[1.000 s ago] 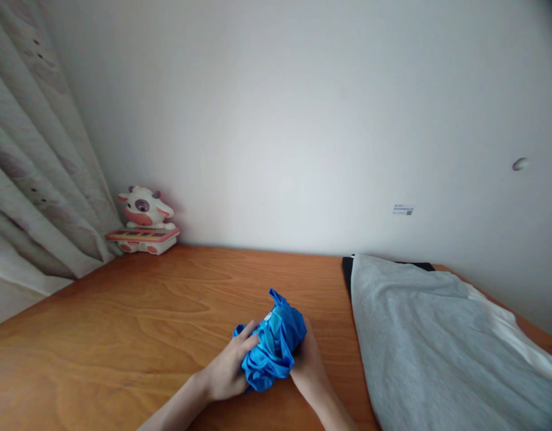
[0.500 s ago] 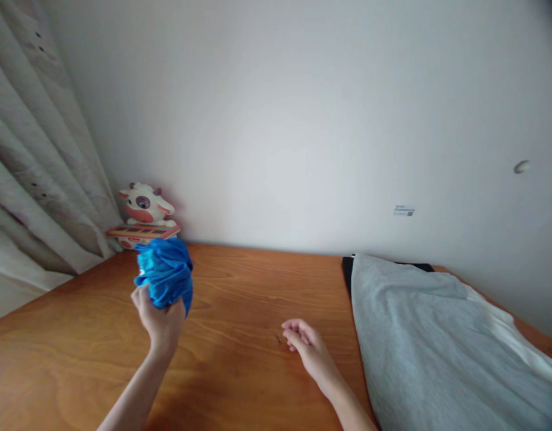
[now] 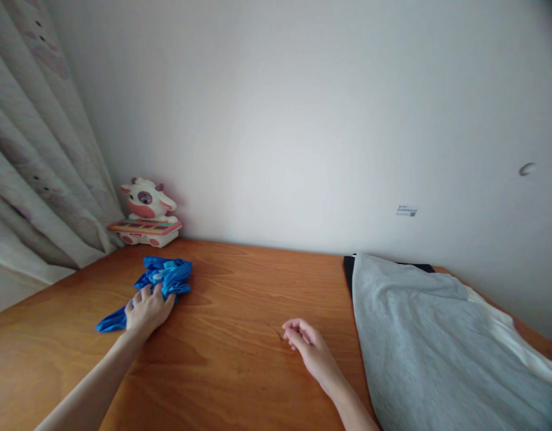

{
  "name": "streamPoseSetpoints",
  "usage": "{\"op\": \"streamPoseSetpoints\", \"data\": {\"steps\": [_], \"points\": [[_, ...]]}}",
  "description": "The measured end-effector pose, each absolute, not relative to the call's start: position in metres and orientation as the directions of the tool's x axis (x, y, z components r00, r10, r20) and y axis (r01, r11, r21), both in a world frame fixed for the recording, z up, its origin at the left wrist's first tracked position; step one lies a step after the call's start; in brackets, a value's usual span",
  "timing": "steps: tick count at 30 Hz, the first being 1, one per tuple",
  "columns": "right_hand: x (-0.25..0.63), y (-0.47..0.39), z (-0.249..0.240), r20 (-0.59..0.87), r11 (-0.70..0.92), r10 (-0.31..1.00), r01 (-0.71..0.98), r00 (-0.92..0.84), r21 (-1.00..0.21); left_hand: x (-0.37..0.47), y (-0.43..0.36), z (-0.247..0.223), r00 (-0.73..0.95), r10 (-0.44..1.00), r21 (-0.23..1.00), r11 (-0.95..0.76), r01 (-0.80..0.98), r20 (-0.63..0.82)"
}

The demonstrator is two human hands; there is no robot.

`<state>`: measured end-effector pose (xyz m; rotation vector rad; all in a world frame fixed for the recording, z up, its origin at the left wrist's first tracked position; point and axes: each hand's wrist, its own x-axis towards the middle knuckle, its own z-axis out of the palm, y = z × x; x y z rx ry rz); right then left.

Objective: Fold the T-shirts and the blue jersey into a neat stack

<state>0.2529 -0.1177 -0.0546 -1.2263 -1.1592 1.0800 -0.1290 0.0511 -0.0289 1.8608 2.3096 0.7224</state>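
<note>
A crumpled shiny blue cloth (image 3: pixel 175 276) lies on the wooden table at the left, one end trailing toward the front left. On its near side rests my left hand (image 3: pixel 148 308), palm down, fingers spread over the fabric; the part beneath the palm is hidden. My right hand (image 3: pixel 306 344) is just right of the table's middle, its fingers loosely bent and apart, with nothing visible in them. A thin dark mark or thread (image 3: pixel 279 336) shows beside its fingertips; I cannot tell which.
Behind the blue cloth, a toy cow with a keyboard (image 3: pixel 148 212) stands against the wall. A pale curtain (image 3: pixel 38 149) hangs at the left. Grey fabric (image 3: pixel 419 335) covers the table's right side, with a black item (image 3: pixel 349 269) under its far edge and white fabric (image 3: pixel 496 317) alongside.
My left hand has come down with the blue cloth, which was a bunched ball held up and now lies loosened on the table. Those fingers have spread. My right hand has hardly moved.
</note>
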Motion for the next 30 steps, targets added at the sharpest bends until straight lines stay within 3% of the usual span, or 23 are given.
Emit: {"op": "streamPoseSetpoints", "data": {"steps": [3, 6, 8, 10, 12, 16, 22, 28, 30], "points": [[0.253, -0.118, -0.054, 0.056, 0.056, 0.992, -0.001, 0.113, -0.998, -0.151, 0.056, -0.027, -0.349, 0.906, 0.225, 0.298, 0.928, 0.239], [0.253, -0.116, -0.054, 0.016, 0.017, 0.995, -0.016, 0.096, -1.000, -0.163, 0.057, -0.027, -0.354, 0.896, 0.180, 0.315, 0.932, 0.267], [0.254, -0.115, -0.054, -0.001, 0.001, 0.996, -0.018, 0.089, -1.000, -0.163, 0.053, -0.029, -0.314, 0.877, 0.180, 0.265, 0.947, 0.363], [0.254, -0.115, -0.055, 0.007, 0.009, 0.996, -0.020, 0.092, -1.000, -0.158, 0.049, -0.031, -0.216, 0.844, 0.153, 0.160, 0.975, 0.492], [0.253, -0.114, -0.055, 0.014, 0.016, 0.995, -0.021, 0.094, -1.000, -0.151, 0.046, -0.034, -0.009, 0.819, 0.062, -0.033, 0.998, 0.574], [0.251, -0.113, -0.056, 0.029, 0.032, 0.993, -0.025, 0.114, -0.999, -0.122, 0.046, -0.045, 0.397, 0.761, -0.083, -0.417, 0.905, 0.513], [0.248, -0.113, -0.056, 0.081, 0.101, 0.974, -0.085, 0.210, -0.991, -0.040, 0.030, -0.062, 0.568, 0.720, 0.081, -0.644, 0.760, 0.399], [0.248, -0.111, -0.059, 0.133, 0.178, 0.920, -0.091, 0.369, -0.980, 0.029, 0.001, -0.056, 0.657, 0.664, 0.083, -0.723, 0.686, 0.357], [0.250, -0.111, -0.059, 0.143, 0.193, 0.904, -0.087, 0.404, -0.977, 0.049, -0.012, -0.053, 0.647, 0.677, 0.146, -0.722, 0.676, 0.352]]}}
